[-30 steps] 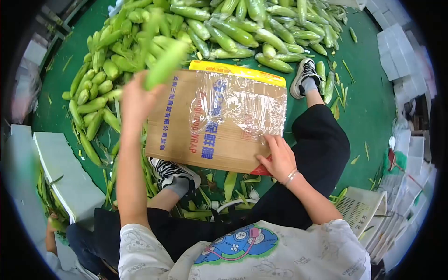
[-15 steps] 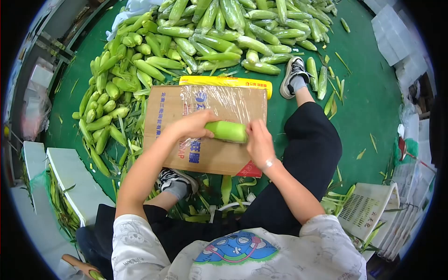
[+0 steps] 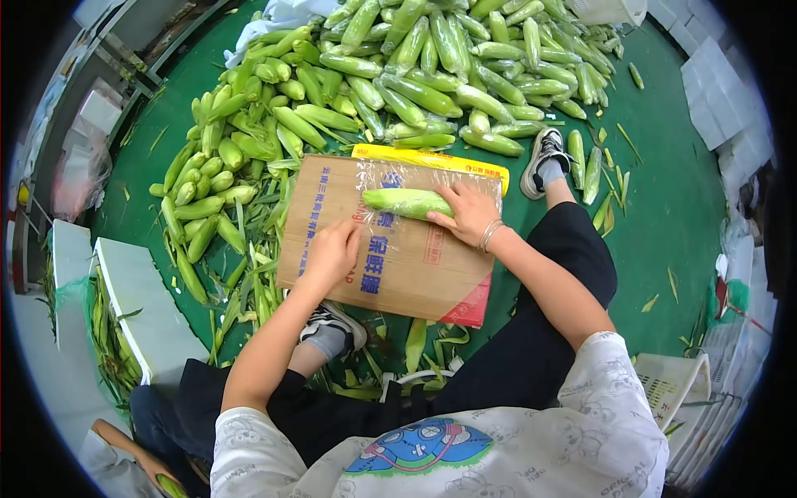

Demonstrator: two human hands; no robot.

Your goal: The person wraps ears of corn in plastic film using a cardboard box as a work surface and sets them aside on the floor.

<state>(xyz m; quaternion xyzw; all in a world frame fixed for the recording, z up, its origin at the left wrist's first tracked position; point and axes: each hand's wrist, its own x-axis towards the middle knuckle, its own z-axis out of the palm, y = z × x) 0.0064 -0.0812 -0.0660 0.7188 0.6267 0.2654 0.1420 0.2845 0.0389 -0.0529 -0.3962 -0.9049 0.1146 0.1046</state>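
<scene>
Corn ear (image 3: pixel 394 202) on cardboard (image 3: pixel 398 286), heap (image 3: pixel 415 87) beyond

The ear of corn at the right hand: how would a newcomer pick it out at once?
Find the printed cardboard in front of the person. On its far half lies a green ear of corn, one end under the right hand. Unlike the heaped ears, it lies alone on the cardboard.

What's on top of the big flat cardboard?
Shiny clear wrap and a green corn cob, with the right hand on one end. You can't see the cardboard under the corn and hand.
</scene>
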